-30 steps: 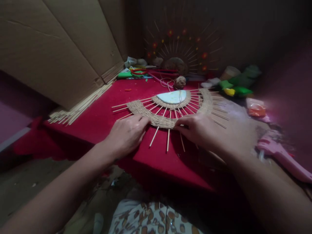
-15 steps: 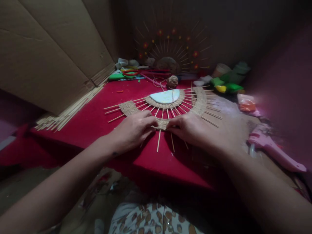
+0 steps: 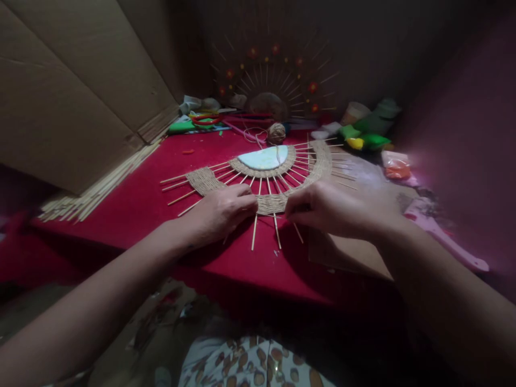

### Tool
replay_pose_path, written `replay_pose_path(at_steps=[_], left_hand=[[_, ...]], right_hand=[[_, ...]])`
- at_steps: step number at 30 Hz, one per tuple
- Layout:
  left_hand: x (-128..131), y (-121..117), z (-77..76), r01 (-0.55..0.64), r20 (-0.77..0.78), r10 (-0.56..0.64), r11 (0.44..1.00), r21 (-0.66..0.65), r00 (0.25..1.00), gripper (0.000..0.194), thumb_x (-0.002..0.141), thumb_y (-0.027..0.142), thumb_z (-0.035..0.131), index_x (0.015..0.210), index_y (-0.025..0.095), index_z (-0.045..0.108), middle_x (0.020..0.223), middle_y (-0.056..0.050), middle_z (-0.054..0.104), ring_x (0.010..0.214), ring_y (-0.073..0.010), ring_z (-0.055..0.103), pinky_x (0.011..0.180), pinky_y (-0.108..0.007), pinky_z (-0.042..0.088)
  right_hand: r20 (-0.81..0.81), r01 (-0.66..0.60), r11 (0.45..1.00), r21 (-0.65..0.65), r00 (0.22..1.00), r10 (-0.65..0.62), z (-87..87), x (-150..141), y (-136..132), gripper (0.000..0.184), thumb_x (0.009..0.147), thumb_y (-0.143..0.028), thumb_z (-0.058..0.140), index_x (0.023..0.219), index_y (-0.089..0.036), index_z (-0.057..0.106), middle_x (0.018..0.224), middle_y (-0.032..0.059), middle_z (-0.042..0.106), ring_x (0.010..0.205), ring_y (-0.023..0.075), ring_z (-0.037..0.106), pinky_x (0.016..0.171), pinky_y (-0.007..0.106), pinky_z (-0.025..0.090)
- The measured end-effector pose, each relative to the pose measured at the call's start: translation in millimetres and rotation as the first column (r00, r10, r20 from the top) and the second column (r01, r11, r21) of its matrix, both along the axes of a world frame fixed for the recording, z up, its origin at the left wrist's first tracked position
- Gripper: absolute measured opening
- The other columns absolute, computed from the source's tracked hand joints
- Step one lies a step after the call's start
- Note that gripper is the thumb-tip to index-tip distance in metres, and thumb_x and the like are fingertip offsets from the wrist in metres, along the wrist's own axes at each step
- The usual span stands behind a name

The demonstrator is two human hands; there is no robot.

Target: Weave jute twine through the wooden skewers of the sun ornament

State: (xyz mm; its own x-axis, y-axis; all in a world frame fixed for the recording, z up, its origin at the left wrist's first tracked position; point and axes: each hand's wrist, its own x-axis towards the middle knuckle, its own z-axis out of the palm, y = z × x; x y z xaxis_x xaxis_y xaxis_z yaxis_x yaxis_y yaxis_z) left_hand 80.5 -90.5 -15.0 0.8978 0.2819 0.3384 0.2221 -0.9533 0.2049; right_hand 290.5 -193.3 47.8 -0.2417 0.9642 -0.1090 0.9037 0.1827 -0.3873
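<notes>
Working at a table spread with matte red cloth, beside one creased brown cardboard panel, you bring both bare hands to a half-round frame. It lies flat at the near middle of the cloth, its right end over a pale sheet: two arched bands of coarse, ridged twine, one wide, one narrow, woven across thin radiating sticks. Four stick ends jut out left of your left hand, which pinches the wide band's outer edge. Your right hand, slightly blurred, bends its fingers toward the thumb at the same edge; whether it grips anything, you cannot tell. One dim fan with at least six red-orange flowers stands behind; one bundle of pale sticks lies left. Smaller still are one smooth pink plastic tool, one pale blue half-disc inside the narrow band, and one fuzzy twine ball.
</notes>
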Motion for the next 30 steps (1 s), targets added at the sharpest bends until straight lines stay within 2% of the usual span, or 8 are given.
replay_pose_path(at_steps=[4, 9, 11, 16, 21, 25, 30], left_hand=[[1.9, -0.8, -0.4, 0.025, -0.004, -0.025, 0.999, 0.022, 1.000, 0.021, 0.095, 0.017, 0.042, 0.087, 0.015, 0.062, 0.082, -0.004, 0.057, 0.071, -0.0117, 0.051, 0.062, -0.024, 0.040], [2.5, -6.7, 8.4, 0.005, -0.081, 0.001, 0.997, 0.071, 0.997, 0.022, 0.095, 0.019, 0.042, 0.093, 0.015, 0.063, 0.087, -0.006, 0.060, 0.073, -0.0128, 0.054, 0.063, -0.025, 0.041], [3.1, -13.2, 13.8, 0.014, -0.086, -0.007, 0.997, 0.080, 0.996, 0.021, 0.094, 0.020, 0.043, 0.091, 0.015, 0.063, 0.089, -0.007, 0.060, 0.075, -0.0131, 0.055, 0.064, -0.025, 0.043], [9.7, -29.5, 20.4, 0.125, -0.090, -0.113, 0.982, 0.144, 0.990, 0.023, 0.094, 0.016, 0.042, 0.087, 0.016, 0.064, 0.087, -0.007, 0.060, 0.076, -0.0143, 0.052, 0.065, -0.027, 0.041], [19.5, -29.3, 17.4, 0.080, -0.129, -0.050, 0.967, 0.242, 0.990, 0.025, 0.093, 0.013, 0.041, 0.079, 0.014, 0.062, 0.077, -0.005, 0.056, 0.067, -0.0141, 0.046, 0.058, -0.028, 0.036], [19.7, -23.5, 13.9, 0.079, -0.123, -0.060, 0.984, 0.159, 0.991, 0.025, 0.092, 0.011, 0.042, 0.079, 0.013, 0.062, 0.076, -0.005, 0.055, 0.065, -0.0128, 0.046, 0.058, -0.025, 0.037], [9.7, -20.1, 17.6, 0.170, -0.144, -0.164, 0.985, 0.033, 0.976, 0.028, 0.095, 0.014, 0.039, 0.088, 0.014, 0.066, 0.089, -0.008, 0.061, 0.079, -0.0148, 0.055, 0.068, -0.025, 0.044]], right_hand=[[-0.055, -0.050, 0.995, -0.081, 0.997, 0.045, -11.5, 3.0, -12.1, 0.017, 0.079, -0.015, 0.055, 0.073, -0.019, 0.071, 0.064, -0.0019, 0.064, 0.057, 0.0087, 0.049, 0.056, 0.024, 0.032], [-0.064, -0.049, 0.999, -0.015, 0.997, 0.048, -25.2, 5.2, -18.8, 0.017, 0.082, -0.019, 0.053, 0.073, -0.020, 0.069, 0.067, -0.0012, 0.064, 0.059, 0.0096, 0.049, 0.057, 0.025, 0.031], [-0.064, -0.054, 0.999, 0.006, 0.997, 0.054, -25.8, 5.0, -19.3, 0.017, 0.081, -0.017, 0.053, 0.075, -0.020, 0.069, 0.069, -0.0010, 0.065, 0.060, 0.0098, 0.049, 0.057, 0.025, 0.031], [-0.045, -0.037, 0.999, 0.026, 0.998, 0.038, -24.5, 4.0, -20.7, 0.018, 0.082, -0.017, 0.053, 0.074, -0.021, 0.069, 0.066, -0.0014, 0.064, 0.058, 0.0095, 0.048, 0.056, 0.025, 0.030], [-0.069, -0.040, 0.997, 0.064, 0.997, 0.045, -24.9, 4.7, -23.4, 0.018, 0.083, -0.018, 0.053, 0.077, -0.021, 0.070, 0.068, -0.0009, 0.066, 0.060, 0.0097, 0.050, 0.057, 0.024, 0.031], [-0.128, -0.065, 0.997, 0.047, 0.989, 0.070, -20.3, 3.4, -26.6, 0.018, 0.082, -0.016, 0.055, 0.080, -0.020, 0.072, 0.070, -0.0008, 0.067, 0.061, 0.0094, 0.052, 0.058, 0.024, 0.032], [-0.101, -0.137, 0.991, -0.004, 0.986, 0.136, -18.0, -0.6, -29.1, 0.020, 0.081, -0.013, 0.055, 0.081, -0.020, 0.073, 0.074, 0.0009, 0.070, 0.062, 0.0100, 0.055, 0.060, 0.024, 0.035]])
